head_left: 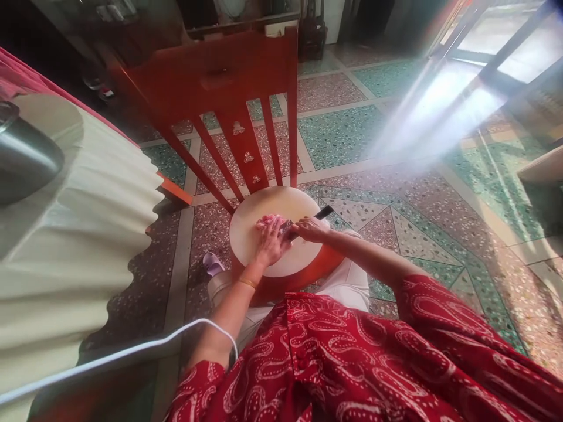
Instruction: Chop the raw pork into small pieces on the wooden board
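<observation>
A round, pale cutting board (246, 249) rests on the seat of a red wooden chair in front of me. Pieces of pink raw meat (268, 221) lie near its middle, partly covered by my left hand (271, 243), whose fingers press down and hold the meat. Just right of those fingers, my right hand (310, 229) is closed around a knife (324, 212). Its black handle sticks out past the hand to the upper right, and its dark blade points towards my left fingertips. The blade's edge, and where it meets the meat, are too small to make out.
The red chair's slatted back (215, 76) rises behind the board. At left stands a table with a cream cloth (101, 234) and a metal pot (26, 158). A white cable (132, 349) crosses my left arm. Terrazzo floor (343, 140) spreads around; bright light enters at upper right.
</observation>
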`<action>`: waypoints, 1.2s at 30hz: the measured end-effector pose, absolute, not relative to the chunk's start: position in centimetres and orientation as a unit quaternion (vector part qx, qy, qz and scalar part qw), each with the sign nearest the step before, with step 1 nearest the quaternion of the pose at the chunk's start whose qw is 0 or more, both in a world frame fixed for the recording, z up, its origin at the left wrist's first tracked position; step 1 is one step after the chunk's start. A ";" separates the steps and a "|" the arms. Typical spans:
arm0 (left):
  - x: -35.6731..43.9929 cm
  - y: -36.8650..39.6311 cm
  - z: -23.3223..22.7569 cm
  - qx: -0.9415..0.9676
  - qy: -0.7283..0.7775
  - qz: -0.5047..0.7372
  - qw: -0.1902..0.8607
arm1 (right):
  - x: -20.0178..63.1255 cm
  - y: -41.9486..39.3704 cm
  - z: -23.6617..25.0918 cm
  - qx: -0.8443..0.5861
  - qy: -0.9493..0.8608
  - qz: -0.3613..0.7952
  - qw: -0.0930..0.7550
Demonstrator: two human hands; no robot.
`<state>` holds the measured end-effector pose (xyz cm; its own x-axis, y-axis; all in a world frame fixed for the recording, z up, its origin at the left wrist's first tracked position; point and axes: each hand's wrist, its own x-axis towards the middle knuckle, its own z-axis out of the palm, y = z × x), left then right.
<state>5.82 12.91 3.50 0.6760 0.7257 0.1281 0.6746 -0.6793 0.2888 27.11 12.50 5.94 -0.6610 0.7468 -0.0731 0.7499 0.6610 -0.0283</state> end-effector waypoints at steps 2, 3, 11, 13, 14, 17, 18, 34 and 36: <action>6.3 12.9 2.7 0.903 0.410 0.074 0.104 | 27.7 12.8 5.8 0.416 0.909 -0.010 0.023; 6.2 13.1 2.3 0.896 0.428 0.057 0.105 | 28.3 12.9 5.7 0.420 0.907 -0.001 0.021; 4.9 17.0 2.9 0.867 0.484 0.044 0.113 | 31.4 12.3 5.0 0.393 0.918 0.035 -0.043; 5.7 17.0 3.7 0.889 0.443 0.051 0.104 | 30.7 12.6 4.9 0.362 0.929 0.046 -0.062; 6.1 16.8 3.9 0.903 0.413 0.049 0.102 | 30.2 12.8 4.9 0.348 0.933 0.053 -0.072; 6.6 16.4 4.1 0.915 0.389 0.031 0.108 | 29.0 13.4 5.0 0.322 0.940 0.068 -0.091; 6.3 16.5 4.0 0.906 0.409 0.027 0.110 | 28.8 13.4 5.1 0.320 0.941 0.067 -0.092; -8.6 18.3 3.8 0.765 0.578 0.248 0.138 | 32.7 9.6 9.0 0.555 0.812 -0.176 0.035; -9.8 17.0 3.4 0.765 0.575 0.246 0.151 | 33.9 9.5 9.2 0.541 0.822 -0.162 0.078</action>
